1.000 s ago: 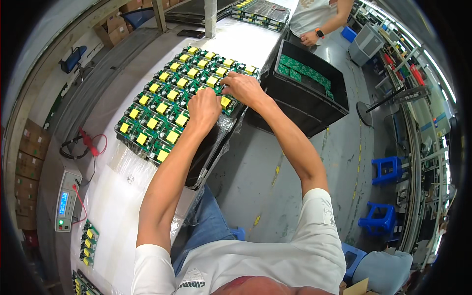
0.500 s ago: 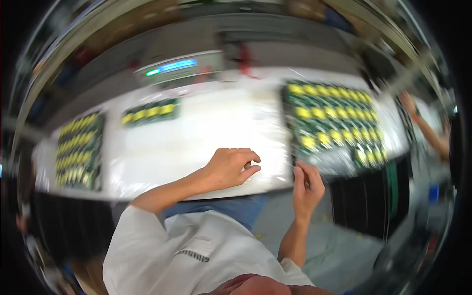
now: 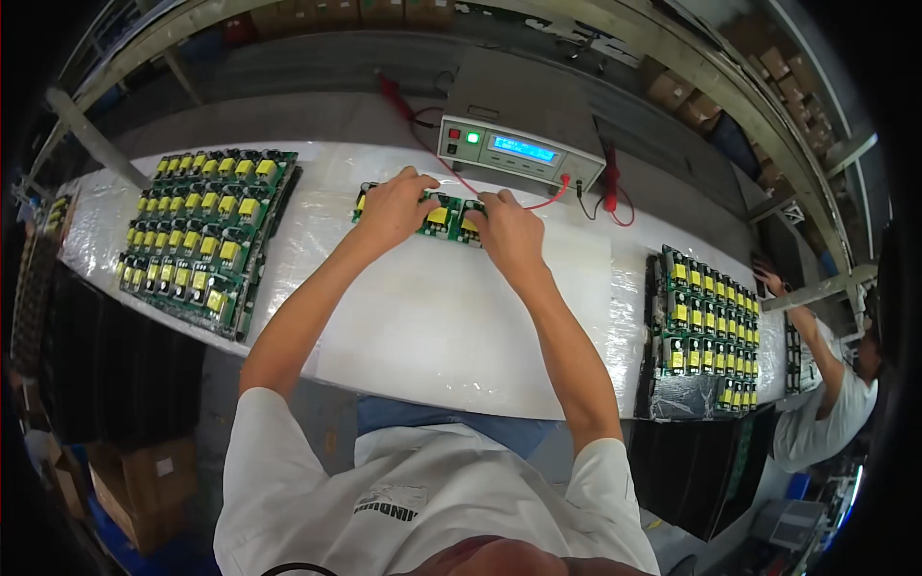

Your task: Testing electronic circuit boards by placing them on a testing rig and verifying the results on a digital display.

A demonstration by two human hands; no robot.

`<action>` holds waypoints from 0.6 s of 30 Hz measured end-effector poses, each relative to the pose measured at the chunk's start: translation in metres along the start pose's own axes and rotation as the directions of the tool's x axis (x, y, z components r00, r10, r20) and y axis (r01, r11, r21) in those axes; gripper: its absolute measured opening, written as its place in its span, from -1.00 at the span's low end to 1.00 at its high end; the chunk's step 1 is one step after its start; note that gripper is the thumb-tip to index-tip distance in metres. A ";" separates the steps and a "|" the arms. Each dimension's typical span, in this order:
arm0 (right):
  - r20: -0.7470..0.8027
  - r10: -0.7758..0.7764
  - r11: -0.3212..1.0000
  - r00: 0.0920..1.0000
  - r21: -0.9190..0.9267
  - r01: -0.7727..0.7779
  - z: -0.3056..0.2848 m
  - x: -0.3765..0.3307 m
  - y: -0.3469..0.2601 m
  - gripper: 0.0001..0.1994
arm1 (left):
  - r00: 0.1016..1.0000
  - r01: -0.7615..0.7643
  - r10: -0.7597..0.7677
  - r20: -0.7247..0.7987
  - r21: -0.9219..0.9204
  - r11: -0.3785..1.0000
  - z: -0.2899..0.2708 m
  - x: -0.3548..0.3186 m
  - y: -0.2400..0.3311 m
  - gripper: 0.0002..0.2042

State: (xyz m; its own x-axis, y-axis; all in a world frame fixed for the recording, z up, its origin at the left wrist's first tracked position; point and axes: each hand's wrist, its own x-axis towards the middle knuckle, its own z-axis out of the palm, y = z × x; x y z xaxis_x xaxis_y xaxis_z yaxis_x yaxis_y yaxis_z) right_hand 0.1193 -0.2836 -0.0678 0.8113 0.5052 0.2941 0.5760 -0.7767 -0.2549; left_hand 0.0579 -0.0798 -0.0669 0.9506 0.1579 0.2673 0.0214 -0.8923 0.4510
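Observation:
A short strip of green circuit boards (image 3: 438, 221) with yellow transformers lies on the white table top, just in front of a bench tester (image 3: 519, 125). My left hand (image 3: 392, 211) is closed over the strip's left part, fingers curled on its far edge. My right hand (image 3: 511, 230) grips its right end, thumb on the near side. Both hands hide parts of the boards. The tester has a lit blue display and a green-lit button; a red lead and a black lead plug into its front.
Board panels with yellow transformers sit in a left stack (image 3: 197, 226) and a right stack (image 3: 711, 322). Red probes (image 3: 612, 182) lie by the tester. Dark crates (image 3: 691, 470) stand below the table edge. Another person's arm (image 3: 812, 331) reaches in at far right. A cardboard box (image 3: 149, 480) sits lower left.
Both hands have moved forward from near the table's front edge and taken hold of the board strip. The head view has turned left, and the picture is sharper.

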 end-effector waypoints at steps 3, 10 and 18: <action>0.014 -0.057 0.995 0.998 -0.076 0.058 0.039 0.022 0.007 -0.77 | 0.988 -0.045 0.019 0.155 0.171 0.984 0.025 0.026 -0.013 -0.72; -0.177 -0.096 0.992 0.979 0.066 0.110 0.069 0.013 0.011 -0.91 | 0.994 -0.103 0.099 0.056 0.078 0.992 0.024 0.020 -0.036 -0.83; -0.230 0.122 0.950 0.965 0.310 -0.047 -0.140 -0.201 0.115 -0.76 | 0.918 -0.310 0.376 0.128 -0.357 0.881 0.008 -0.058 0.155 -0.86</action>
State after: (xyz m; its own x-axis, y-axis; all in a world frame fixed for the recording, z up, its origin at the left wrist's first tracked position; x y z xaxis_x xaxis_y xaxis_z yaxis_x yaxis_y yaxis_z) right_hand 0.0081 -0.5273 -0.0274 0.8308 0.3063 0.4647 0.5402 -0.6446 -0.5410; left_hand 0.0088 -0.2307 -0.0187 0.9203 -0.2444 0.3055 -0.3870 -0.6839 0.6185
